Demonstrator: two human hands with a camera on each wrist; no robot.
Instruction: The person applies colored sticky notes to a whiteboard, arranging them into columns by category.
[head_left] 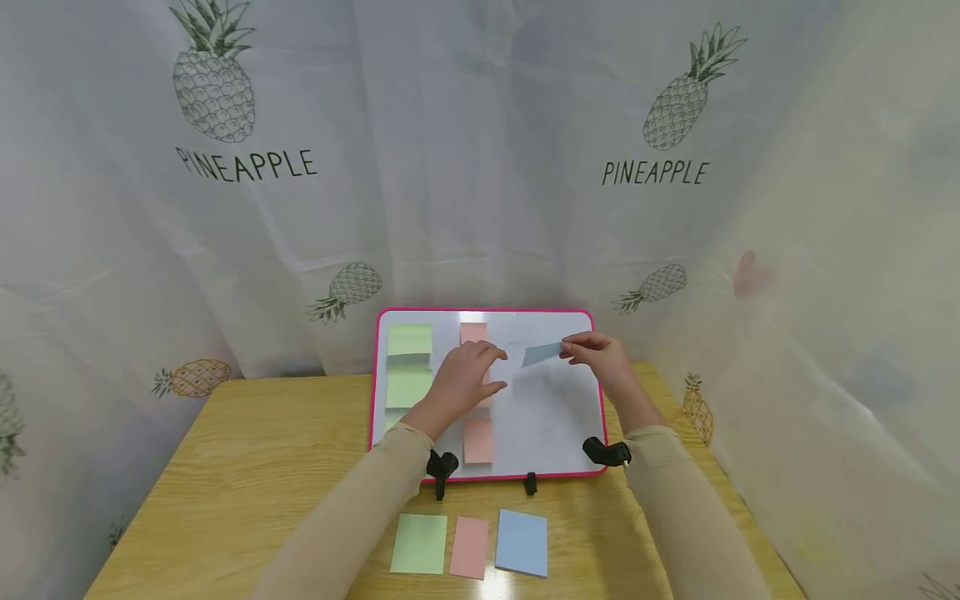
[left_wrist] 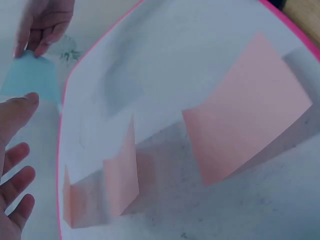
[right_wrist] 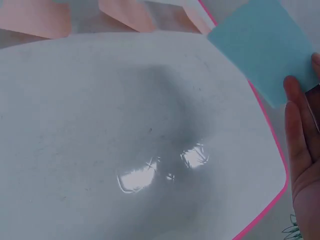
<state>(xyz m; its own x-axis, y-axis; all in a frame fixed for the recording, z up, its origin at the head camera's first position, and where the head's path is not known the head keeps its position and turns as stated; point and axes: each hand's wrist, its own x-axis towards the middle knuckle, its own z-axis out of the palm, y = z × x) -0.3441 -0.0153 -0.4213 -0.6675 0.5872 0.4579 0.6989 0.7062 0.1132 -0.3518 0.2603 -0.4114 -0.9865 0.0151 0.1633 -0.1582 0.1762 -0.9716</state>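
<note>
My right hand (head_left: pixel 596 354) pinches a blue sticky note (head_left: pixel 542 354) by its edge, in front of the upper right part of a pink-framed whiteboard (head_left: pixel 547 425). In the right wrist view the blue note (right_wrist: pixel 267 50) overlaps the board's frame. To its left, my left hand (head_left: pixel 468 379) hovers with thumb and fingers spread, holding nothing; in the left wrist view its fingertips (left_wrist: pixel 20 175) are apart from the note. Pink sticky notes (head_left: pixel 477 440) run down the board's middle, their lower ends curling outward, one partly behind my left hand. Green notes (head_left: pixel 409 339) form a column at the left.
On the wooden table (head_left: pixel 285 467), before the board, lie a green pad (head_left: pixel 419 543), a pink pad (head_left: pixel 469 547) and a blue pad (head_left: pixel 521 542). A black stand foot (head_left: pixel 531 483) juts from the board's lower edge. Behind hangs a pineapple-print curtain (head_left: pixel 465 208).
</note>
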